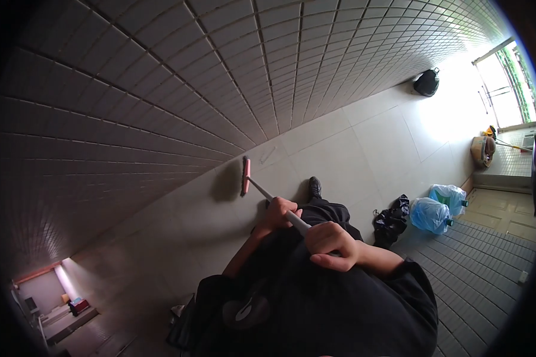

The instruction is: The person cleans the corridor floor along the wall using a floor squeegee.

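Left hand [278,214] curled firmly round the pole of a broom [297,222], I have my right hand [332,243] closed on it too, at four o'clock from the left; the broom's pink head [247,176] is between ten and eleven o'clock from my left hand, near the tiled wall [220,83]; at two o'clock from my right are a black plastic bag [392,219] and, beyond it, two blue jugs [430,215].
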`<move>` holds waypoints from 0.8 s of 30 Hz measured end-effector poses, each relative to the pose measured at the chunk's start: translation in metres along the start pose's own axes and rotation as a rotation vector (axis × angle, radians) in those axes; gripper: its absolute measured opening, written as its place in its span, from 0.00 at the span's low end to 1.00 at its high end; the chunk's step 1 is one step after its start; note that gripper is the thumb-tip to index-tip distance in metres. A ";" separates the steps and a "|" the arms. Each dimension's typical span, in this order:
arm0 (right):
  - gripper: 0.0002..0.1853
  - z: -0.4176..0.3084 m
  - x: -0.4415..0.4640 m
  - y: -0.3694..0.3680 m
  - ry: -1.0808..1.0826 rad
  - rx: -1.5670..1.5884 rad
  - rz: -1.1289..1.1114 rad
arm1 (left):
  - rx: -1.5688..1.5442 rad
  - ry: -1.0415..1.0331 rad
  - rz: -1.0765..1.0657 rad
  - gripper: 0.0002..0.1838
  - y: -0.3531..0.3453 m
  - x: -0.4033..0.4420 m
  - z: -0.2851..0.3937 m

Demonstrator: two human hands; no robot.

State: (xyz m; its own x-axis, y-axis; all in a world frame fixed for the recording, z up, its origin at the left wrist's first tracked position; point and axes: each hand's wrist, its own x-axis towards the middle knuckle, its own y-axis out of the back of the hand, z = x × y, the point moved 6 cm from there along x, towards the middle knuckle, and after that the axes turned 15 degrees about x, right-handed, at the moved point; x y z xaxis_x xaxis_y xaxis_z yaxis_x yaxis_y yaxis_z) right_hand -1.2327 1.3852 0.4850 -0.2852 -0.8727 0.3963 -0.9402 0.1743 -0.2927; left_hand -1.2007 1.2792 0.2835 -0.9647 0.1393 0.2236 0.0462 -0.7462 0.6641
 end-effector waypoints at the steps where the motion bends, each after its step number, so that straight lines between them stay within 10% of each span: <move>1: 0.18 0.003 0.002 0.000 -0.002 0.018 -0.008 | -0.001 0.016 0.003 0.19 0.001 -0.005 -0.003; 24: 0.20 0.094 0.035 -0.033 -0.248 0.451 -0.239 | -0.009 0.448 0.135 0.19 -0.019 -0.150 -0.039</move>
State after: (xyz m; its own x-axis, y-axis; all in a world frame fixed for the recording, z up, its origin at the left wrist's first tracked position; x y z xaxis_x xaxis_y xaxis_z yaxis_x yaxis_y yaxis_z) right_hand -1.1939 1.3054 0.4266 0.0298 -0.9546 0.2965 -0.7853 -0.2059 -0.5839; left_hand -1.0669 1.2470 0.2097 -0.9673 -0.2527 -0.0238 0.1787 -0.7444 0.6433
